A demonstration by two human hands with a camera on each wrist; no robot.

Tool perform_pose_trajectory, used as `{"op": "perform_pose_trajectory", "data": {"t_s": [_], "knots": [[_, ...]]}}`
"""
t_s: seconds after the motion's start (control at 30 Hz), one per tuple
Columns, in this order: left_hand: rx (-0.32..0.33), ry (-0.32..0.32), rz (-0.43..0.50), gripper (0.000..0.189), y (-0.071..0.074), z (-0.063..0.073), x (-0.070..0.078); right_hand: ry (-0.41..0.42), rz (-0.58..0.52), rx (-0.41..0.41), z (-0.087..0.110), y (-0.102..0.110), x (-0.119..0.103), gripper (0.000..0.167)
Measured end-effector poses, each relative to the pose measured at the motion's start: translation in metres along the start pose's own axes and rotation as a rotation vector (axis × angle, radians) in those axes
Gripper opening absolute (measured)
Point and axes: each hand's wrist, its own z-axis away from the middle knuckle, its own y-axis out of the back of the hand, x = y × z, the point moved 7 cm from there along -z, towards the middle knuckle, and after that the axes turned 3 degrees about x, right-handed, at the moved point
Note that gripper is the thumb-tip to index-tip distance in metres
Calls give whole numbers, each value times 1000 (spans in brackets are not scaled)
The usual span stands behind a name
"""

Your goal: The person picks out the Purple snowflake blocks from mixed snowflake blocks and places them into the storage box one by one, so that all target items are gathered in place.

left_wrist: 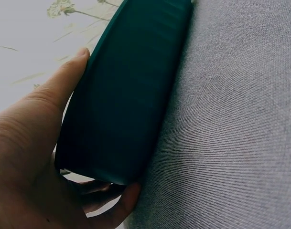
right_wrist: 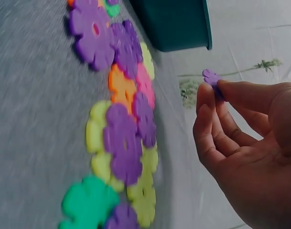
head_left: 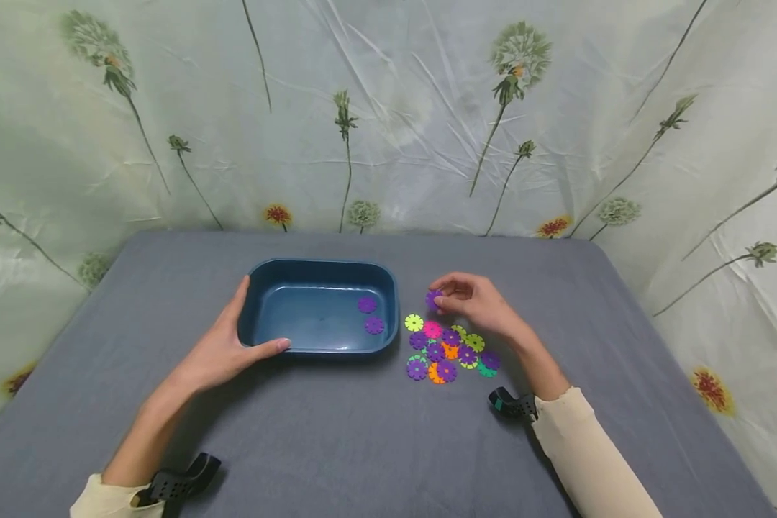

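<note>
In the head view a dark blue plastic bin [head_left: 317, 352] stands with two purple notched discs inside, such as this purple disc [head_left: 374, 326]. My left hand [head_left: 223, 349] grips its left end, thumb at the front rim and fingers round the side. The left wrist view shows the thumb against the bin's wall [left_wrist: 121, 95] and fingertips curled at its end. To the right of the bin, my right hand [head_left: 475, 302] pinches a purple notched disc [head_left: 434, 299] between thumb and index finger, above the table. The right wrist view shows this held disc [right_wrist: 210, 77] at the fingertips.
A loose pile of notched discs in purple, yellow, orange, pink and green lies right of the bin, among them a pink disc [head_left: 432, 329] and a green disc [right_wrist: 90, 202]. Grey cloth [head_left: 337, 446] covers the table. Behind it hangs a flower-print curtain [head_left: 414, 129].
</note>
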Motion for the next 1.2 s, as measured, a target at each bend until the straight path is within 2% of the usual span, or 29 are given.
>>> {"op": "perform_pose_trajectory", "data": {"t_s": [0.17,0.3,0.67,0.9,1.2], "knots": [[-8,0,-5,131,0,0,2,-6,-50,5,-8,-8,-7,24],[-8,14,-5,131,1,5,-1,-12,-59,-6,-15,-19,-13,24],[-8,-3,0,131,1,2,0,58,-77,37,-25,-30,-36,19],[-4,-6,-1,131,-6,6,-3,105,-6,96,-23,-44,-36,17],[-1,-8,11,131,0,0,1,128,-12,125,-33,-48,-53,15]]}}
